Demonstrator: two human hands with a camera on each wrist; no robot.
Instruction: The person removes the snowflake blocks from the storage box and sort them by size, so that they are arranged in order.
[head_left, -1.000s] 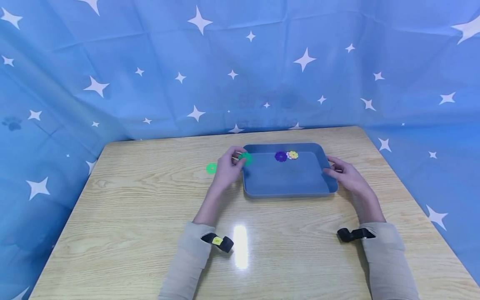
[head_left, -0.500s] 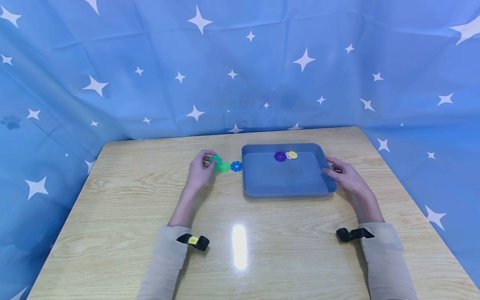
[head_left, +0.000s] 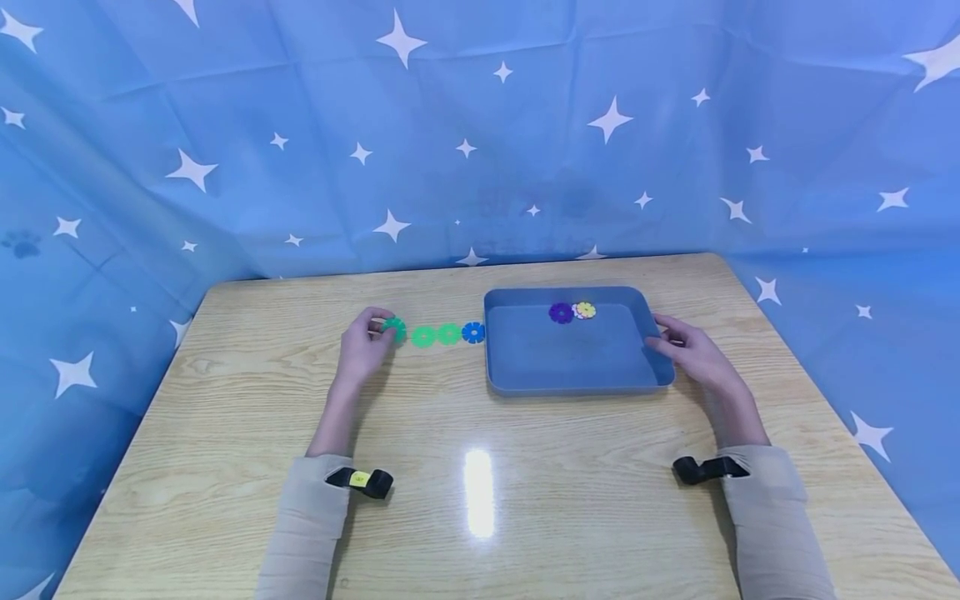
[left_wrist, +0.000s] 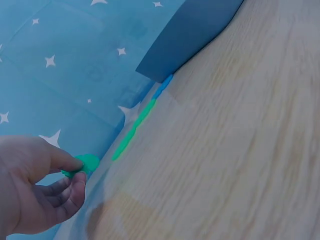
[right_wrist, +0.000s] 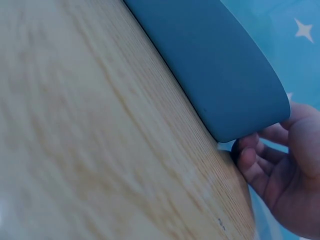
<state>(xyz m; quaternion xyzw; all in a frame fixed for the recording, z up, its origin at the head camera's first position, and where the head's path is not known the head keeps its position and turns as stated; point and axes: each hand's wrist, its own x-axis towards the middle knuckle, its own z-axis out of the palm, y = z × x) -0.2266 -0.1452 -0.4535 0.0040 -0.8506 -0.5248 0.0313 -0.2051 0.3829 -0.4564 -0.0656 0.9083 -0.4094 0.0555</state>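
My left hand (head_left: 362, 348) pinches a green snowflake disc (head_left: 397, 325) between thumb and fingers, left of a short row. In the left wrist view the same green disc (left_wrist: 89, 162) shows past the fingertips. The row on the table has two light green discs (head_left: 417, 337) and a blue disc (head_left: 467, 332), which lies right at the left wall of a blue tray (head_left: 570, 362). My right hand (head_left: 693, 350) grips the tray's right side, thumb over the rim and fingers outside. Inside the tray's far part lie a purple disc (head_left: 554, 314) and a yellow disc (head_left: 589, 308) overlapping a pale one.
The wooden table (head_left: 247, 433) ends at the back against a blue curtain (head_left: 315, 108) with white stars. Black straps (head_left: 708, 469) with small cameras sit on both sleeves. A bright light reflection shows on the table in front of the tray.
My left hand has moved left from the tray's left rim with the green disc, past the row, uncovering the blue and light green discs. The right hand has stayed on the tray.
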